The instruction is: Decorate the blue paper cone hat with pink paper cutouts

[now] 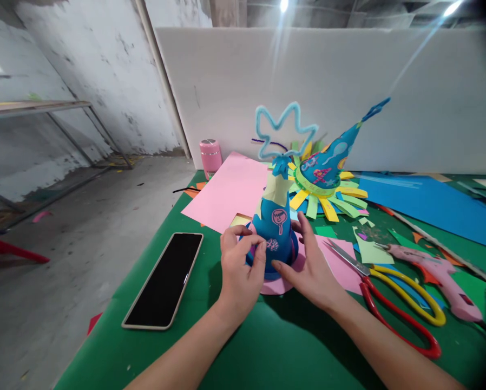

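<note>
A blue paper cone hat [276,216] stands upright in front of me, with pink stickers on its side. Pale yellow paper wraps its upper part, and a light blue pipe-cleaner crown shape [260,120] rises from the tip. My left hand [241,265] is at the hat's left front, thumb and forefinger pinched together; whatever lies between them is too small to make out. Around the right side of the base curves my right hand [314,271], its thumb on the front and its fingers along the edge. Pink paper [277,287] lies beneath the hat.
On the green table [210,346], a phone [164,281] lies left. Scissors [367,271] and a pink glue gun [433,265] lie right, among paper scraps. Behind are a second cone hat [332,157] with a strip-fringed brim, a pink jar [211,157], blue sheets [433,200] and a white board [328,70].
</note>
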Demonstrator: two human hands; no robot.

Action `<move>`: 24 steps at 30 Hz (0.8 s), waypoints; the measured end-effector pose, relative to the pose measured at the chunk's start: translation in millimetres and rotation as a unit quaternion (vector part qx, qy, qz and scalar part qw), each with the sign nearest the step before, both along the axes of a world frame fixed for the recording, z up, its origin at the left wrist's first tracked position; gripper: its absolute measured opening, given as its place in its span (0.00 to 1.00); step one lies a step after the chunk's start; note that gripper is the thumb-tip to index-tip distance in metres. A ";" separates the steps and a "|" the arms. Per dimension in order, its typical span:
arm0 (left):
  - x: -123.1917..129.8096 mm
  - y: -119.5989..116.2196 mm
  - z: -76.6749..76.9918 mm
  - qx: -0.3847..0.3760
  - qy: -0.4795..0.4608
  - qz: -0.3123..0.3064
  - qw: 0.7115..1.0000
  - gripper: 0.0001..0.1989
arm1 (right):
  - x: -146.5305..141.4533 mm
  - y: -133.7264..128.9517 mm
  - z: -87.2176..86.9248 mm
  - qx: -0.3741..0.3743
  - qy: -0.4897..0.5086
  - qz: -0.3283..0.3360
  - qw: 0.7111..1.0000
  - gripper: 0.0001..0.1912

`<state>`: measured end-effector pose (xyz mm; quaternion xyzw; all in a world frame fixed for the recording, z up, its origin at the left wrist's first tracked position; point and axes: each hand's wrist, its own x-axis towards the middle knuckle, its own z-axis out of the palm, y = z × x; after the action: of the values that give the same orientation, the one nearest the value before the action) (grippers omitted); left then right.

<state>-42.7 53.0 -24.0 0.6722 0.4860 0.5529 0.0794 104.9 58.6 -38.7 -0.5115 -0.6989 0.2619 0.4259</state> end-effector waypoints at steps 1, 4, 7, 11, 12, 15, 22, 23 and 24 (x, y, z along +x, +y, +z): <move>0.6 0.7 -0.3 -0.001 0.003 0.004 1.000 0.04 | -0.1 -0.3 0.0 -0.001 0.001 0.001 1.000 0.50; 1.1 2.1 -1.2 -0.003 0.008 0.010 1.000 0.04 | -0.8 -1.0 0.2 -0.002 0.004 0.004 1.000 0.50; 0.7 2.3 -1.5 -0.005 0.008 0.003 1.000 0.04 | -1.8 -0.6 2.0 0.006 0.009 0.004 1.000 0.47; 0.2 1.5 -1.3 -0.005 0.004 -0.003 1.000 0.05 | -3.9 1.0 5.3 0.017 0.017 -0.010 1.000 0.43; 0.2 1.5 -1.2 -0.004 0.002 -0.004 1.000 0.05 | -4.6 1.5 5.8 0.018 0.017 -0.017 1.000 0.43; 0.6 1.5 -0.9 0.002 -0.002 -0.008 1.000 0.05 | -6.6 2.7 6.3 0.018 0.018 -0.034 0.999 0.44; 0.5 0.9 -1.7 0.005 -0.003 -0.010 1.000 0.05 | -11.5 3.9 7.5 0.010 0.023 -0.050 0.998 0.43; 0.4 0.9 -2.0 0.006 -0.003 -0.011 1.000 0.05 | -12.7 4.1 8.0 0.013 0.022 -0.053 0.998 0.43; 0.4 0.9 -2.2 0.007 -0.005 -0.012 1.000 0.05 | -13.9 4.4 8.5 0.014 0.021 -0.057 0.998 0.43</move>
<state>-42.3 53.9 -26.2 0.6758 0.4740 0.5583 0.0834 91.0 62.9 -30.1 -0.5389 -0.6632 0.2379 0.4617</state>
